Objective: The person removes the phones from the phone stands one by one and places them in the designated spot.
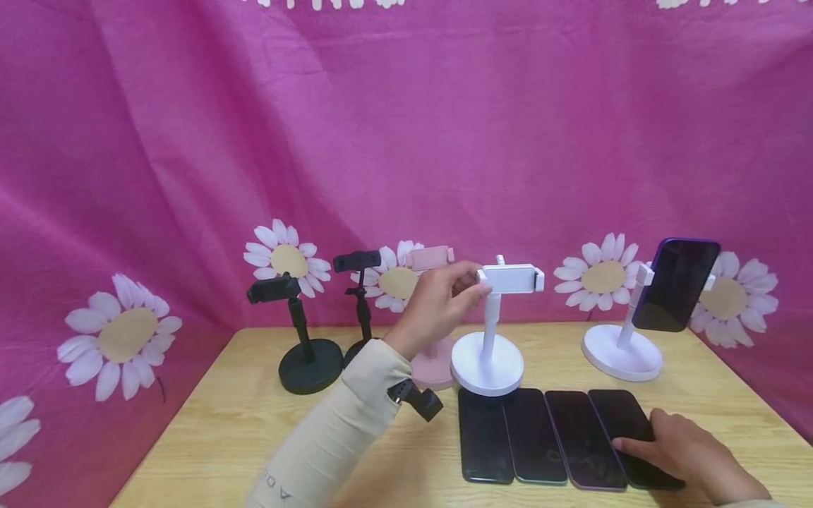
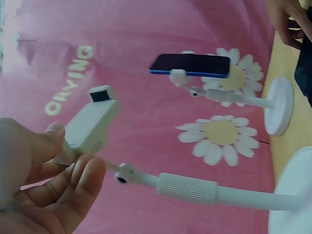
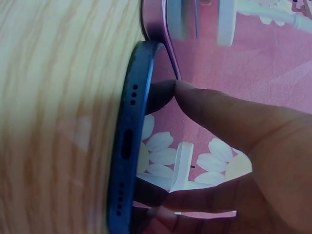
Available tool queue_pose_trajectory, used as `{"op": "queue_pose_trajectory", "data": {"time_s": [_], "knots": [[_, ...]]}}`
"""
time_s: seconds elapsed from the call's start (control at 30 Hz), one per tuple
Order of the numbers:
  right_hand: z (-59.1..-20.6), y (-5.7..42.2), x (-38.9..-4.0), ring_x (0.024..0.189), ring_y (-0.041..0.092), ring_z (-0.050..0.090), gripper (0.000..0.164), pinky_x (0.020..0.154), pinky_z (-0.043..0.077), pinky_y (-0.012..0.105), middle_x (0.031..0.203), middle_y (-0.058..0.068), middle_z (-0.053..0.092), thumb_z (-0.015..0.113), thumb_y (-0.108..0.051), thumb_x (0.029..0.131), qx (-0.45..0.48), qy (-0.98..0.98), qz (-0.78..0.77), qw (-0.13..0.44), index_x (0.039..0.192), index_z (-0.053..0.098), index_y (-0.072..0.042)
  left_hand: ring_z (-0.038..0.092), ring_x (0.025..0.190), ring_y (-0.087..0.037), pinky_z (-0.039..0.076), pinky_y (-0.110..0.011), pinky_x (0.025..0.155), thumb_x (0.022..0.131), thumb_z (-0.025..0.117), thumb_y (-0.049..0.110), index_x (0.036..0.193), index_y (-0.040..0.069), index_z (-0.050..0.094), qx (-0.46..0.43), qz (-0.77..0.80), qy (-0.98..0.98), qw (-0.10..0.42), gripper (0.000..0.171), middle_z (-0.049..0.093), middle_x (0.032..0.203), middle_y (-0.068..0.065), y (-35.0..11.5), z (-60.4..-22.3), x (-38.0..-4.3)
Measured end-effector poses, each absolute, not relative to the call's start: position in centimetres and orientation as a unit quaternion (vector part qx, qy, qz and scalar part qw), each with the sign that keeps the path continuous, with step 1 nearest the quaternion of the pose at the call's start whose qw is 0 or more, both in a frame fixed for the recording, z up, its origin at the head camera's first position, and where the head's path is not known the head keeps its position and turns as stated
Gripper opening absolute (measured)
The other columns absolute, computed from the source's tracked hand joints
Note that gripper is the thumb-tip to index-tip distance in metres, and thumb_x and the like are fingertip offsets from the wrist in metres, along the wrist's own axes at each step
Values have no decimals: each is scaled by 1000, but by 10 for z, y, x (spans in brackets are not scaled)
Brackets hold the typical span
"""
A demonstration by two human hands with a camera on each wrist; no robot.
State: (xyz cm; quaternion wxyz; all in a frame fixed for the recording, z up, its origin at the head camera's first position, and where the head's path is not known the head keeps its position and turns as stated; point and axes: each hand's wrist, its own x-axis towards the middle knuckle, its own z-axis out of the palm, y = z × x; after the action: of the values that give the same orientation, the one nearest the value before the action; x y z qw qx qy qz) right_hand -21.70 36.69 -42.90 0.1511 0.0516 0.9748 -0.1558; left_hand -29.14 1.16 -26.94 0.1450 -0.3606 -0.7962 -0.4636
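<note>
My left hand (image 1: 438,303) pinches the left end of the clamp on a white phone stand (image 1: 489,363). In the left wrist view, thumb and fingers (image 2: 90,178) hold the end of this white clamp (image 2: 90,124), which has no phone in it. Down at the right, my right hand (image 1: 689,451) spans the rightmost of several dark smartphones lying side by side, this smartphone (image 1: 625,416) flat on the table. Its thumb is at the left edge and its fingers are by the right edge. In the right wrist view, the smartphone's blue edge (image 3: 127,146) shows its port.
Another white stand (image 1: 622,360) at the right holds an upright phone (image 1: 676,286). Left of my left hand are a black stand (image 1: 310,367), a second black stand (image 1: 363,310) and a pink stand (image 1: 433,370), partly hidden. A pink flowered cloth (image 1: 406,141) hangs behind the wooden table (image 1: 209,430).
</note>
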Motion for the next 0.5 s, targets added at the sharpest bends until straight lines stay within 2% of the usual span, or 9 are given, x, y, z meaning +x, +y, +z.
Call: {"op": "queue_pose_trajectory", "data": {"time_s": [0.3, 0.5], "knots": [[-431, 368, -217, 75, 28, 54, 100, 68, 51, 44, 84, 15, 58, 64, -74, 71, 53, 974, -161, 149, 104, 46, 19, 58, 70, -9, 47, -18, 63, 94, 63, 16, 108, 5, 67, -318, -471, -802, 184, 17, 69, 84, -6, 45, -285, -313], [-428, 366, -215, 74, 28, 54, 95, 66, 49, 45, 82, 15, 57, 64, -71, 74, 40, 981, -149, 122, 101, 47, 18, 61, 72, -13, 48, -19, 63, 96, 61, 18, 108, 6, 67, -295, -490, -802, 170, 18, 68, 83, -5, 60, -290, -321]]}}
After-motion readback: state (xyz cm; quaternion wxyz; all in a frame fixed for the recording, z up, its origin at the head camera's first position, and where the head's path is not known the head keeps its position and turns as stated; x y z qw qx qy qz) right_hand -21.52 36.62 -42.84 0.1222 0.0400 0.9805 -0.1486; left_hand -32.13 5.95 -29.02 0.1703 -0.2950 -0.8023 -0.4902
